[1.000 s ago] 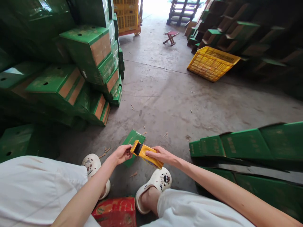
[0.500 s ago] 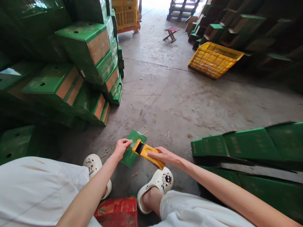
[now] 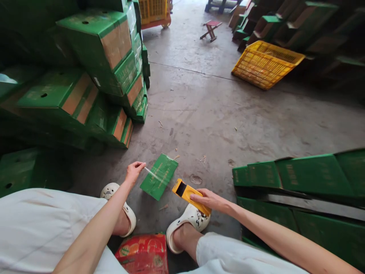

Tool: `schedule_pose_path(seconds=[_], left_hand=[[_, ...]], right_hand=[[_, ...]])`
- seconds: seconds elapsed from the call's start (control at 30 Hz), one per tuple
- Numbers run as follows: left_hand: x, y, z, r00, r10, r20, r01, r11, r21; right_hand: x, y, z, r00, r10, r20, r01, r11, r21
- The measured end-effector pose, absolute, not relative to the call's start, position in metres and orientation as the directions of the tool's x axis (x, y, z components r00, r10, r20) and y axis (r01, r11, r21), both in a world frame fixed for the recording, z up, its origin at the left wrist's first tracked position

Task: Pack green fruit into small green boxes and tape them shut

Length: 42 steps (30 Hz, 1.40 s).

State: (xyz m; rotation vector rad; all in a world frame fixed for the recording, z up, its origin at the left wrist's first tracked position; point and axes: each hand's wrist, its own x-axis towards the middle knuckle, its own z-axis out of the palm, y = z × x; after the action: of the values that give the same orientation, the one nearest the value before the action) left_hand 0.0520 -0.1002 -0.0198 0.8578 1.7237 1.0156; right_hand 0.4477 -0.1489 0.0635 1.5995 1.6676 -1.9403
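My left hand (image 3: 134, 172) pinches the free end of a clear tape strip (image 3: 153, 174). The strip stretches toward a yellow tape dispenser (image 3: 188, 192), held in the closed fingers of my right hand (image 3: 209, 199). Its dark opening faces the strip. Beneath the tape, between my feet and a little ahead of them, a green cardboard piece (image 3: 160, 182) with faint printing lies on the floor; I cannot tell whether it is a flat sheet or a box.
Stacked green cartons (image 3: 81, 42) rise on the left. More green cartons (image 3: 308, 173) lie at the right. A yellow crate (image 3: 266, 64) and a folding stool (image 3: 212, 28) stand farther off. A red box (image 3: 144, 253) sits between my white clogs (image 3: 186, 224).
My hands have moved apart, the left one leftward and the right one slightly right with the dispenser. A length of clear tape now shows between them.
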Motion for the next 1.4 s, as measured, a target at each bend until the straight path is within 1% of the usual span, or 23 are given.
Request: schedule_pose_path(seconds=[0.2,0.43,0.77,1.03,1.13,1.23,1.33,1.4], left_hand=[[0.048,-0.089,-0.024,-0.308,0.89,-0.336,0.146,0.393,0.908],[0.05,-0.082,-0.033,-0.305,0.889,-0.343,0.169,0.404,0.899],[0.06,-0.086,-0.063,-0.288,0.847,-0.446,0.131,0.496,0.858],[0.077,-0.095,-0.083,-0.227,0.797,-0.56,0.109,0.592,0.799],[0.08,-0.095,-0.087,-0.221,0.796,-0.564,0.141,0.598,0.789],[0.08,-0.092,-0.086,-0.253,0.794,-0.552,0.195,0.601,0.775],[0.076,-0.088,-0.079,-0.308,0.807,-0.505,0.295,0.585,0.755],[0.077,-0.089,-0.069,-0.312,0.834,-0.456,0.359,0.548,0.756]], right_hand=[[0.445,-0.147,0.067,-0.437,0.483,-0.759,0.634,-0.433,-0.641],[0.443,-0.143,0.065,-0.387,0.519,-0.763,0.676,-0.403,-0.617],[0.438,-0.135,0.066,-0.367,0.5,-0.784,0.707,-0.398,-0.584],[0.432,-0.126,0.054,-0.303,0.485,-0.82,0.775,-0.375,-0.508],[0.428,-0.123,0.046,-0.279,0.469,-0.838,0.792,-0.38,-0.477],[0.424,-0.121,0.04,-0.254,0.462,-0.85,0.801,-0.392,-0.453],[0.419,-0.119,0.039,-0.235,0.47,-0.85,0.817,-0.377,-0.435],[0.416,-0.116,0.042,-0.237,0.482,-0.844,0.833,-0.346,-0.432]])
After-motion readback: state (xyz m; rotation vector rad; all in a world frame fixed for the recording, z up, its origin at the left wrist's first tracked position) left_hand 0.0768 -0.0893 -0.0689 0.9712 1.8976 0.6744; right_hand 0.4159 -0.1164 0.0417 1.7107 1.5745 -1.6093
